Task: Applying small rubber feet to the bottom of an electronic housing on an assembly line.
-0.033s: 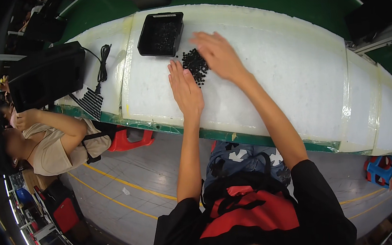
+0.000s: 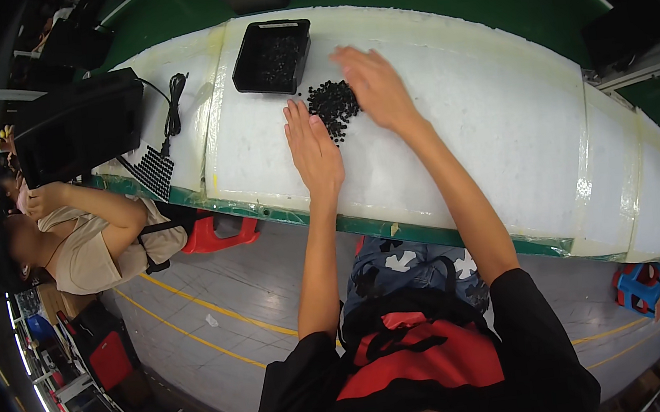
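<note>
A loose pile of small round black pieces [image 2: 334, 102] lies on the white table, between my two hands. My left hand [image 2: 316, 155] rests flat along the pile's left edge, fingers stretched out and close together, holding nothing. On the other side, my right hand [image 2: 383, 94] is beside the pile with fingers extended, slightly blurred, and nothing visible in it. Its palm side is hidden. Just beyond my left fingertips stands a black open bin [image 2: 241, 77] with more small black pieces on its bottom.
To the left are a black boxy device [image 2: 80, 128], a bundled black cable [image 2: 173, 110] and a slanted array of black dots [image 2: 153, 175]. A person [image 2: 97, 246] sits there by a red stool [image 2: 220, 232]. A blue stool [image 2: 640, 286] stands at far right.
My right hand has shifted a little to the right, uncovering more of the pile's right side. My left hand stays in place.
</note>
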Demonstrator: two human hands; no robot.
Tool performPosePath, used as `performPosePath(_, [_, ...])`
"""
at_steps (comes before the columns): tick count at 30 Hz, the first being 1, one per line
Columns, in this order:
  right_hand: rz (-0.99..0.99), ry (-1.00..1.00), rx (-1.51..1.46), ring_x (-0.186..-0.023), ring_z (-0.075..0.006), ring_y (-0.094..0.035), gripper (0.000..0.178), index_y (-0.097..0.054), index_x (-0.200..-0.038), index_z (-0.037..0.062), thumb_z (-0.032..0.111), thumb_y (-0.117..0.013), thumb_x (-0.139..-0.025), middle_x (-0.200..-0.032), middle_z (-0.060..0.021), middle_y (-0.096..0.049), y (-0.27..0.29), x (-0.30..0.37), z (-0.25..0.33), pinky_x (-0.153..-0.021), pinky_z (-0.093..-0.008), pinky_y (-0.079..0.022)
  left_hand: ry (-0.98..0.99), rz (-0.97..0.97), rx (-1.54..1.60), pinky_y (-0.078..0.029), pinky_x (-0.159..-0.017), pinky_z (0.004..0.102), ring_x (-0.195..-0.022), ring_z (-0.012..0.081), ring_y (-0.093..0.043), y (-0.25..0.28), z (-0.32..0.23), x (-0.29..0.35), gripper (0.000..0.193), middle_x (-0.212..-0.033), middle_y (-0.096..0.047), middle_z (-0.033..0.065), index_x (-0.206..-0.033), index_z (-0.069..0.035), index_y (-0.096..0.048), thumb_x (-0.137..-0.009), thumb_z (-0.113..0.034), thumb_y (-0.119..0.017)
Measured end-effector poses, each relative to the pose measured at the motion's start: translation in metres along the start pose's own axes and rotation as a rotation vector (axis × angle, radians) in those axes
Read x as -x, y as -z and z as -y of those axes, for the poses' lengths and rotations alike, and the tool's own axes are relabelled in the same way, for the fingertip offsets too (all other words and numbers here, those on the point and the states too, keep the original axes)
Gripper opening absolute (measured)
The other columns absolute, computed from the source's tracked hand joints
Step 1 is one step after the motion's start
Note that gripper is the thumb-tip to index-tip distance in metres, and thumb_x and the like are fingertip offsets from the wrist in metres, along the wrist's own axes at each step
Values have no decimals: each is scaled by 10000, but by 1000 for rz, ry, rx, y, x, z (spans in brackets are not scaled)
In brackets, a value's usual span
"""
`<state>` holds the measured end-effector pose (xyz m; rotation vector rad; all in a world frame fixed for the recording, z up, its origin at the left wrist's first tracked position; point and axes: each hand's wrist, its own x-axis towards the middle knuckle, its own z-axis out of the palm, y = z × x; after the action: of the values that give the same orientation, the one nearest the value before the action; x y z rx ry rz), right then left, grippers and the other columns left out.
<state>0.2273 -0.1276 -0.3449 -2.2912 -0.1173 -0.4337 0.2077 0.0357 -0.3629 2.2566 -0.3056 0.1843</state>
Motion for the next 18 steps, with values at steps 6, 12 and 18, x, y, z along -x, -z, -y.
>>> performPosePath(6, [-114,-98,285,-1458,-306,-334,473,-493,-1427,36,283,-327,-1059,-1528,-167,-430,-32,9,-6,-1213,-444,-201,12,-19,9,-126,-1229,440,-1493,370,-227,-5,0,-3,586,-1578,-304,249,-1474,87,-366,-1081,-328,-237])
performPosePath(12, [-40,-94,64,-1479,-317,-285,492,-459,-1454,21,272,-328,-1052,-1551,-172,-395,-47,19,17,-1223,-423,-165,67,43,151,-87,-1233,431,-1509,352,-185,-11,-17,-10,616,-1588,-286,244,-1489,79,-341,-1075,-352,-193])
performPosePath(18, [-23,-152,-494,-1451,-291,-349,497,-463,-1449,-1,256,-355,-1037,-1508,-192,-452,-40,17,23,-1198,-393,-218,-44,-3,64,-137,-1213,483,-1471,424,-234,-17,-7,-16,571,-1553,-312,289,-1452,90,-380,-1057,-316,-303])
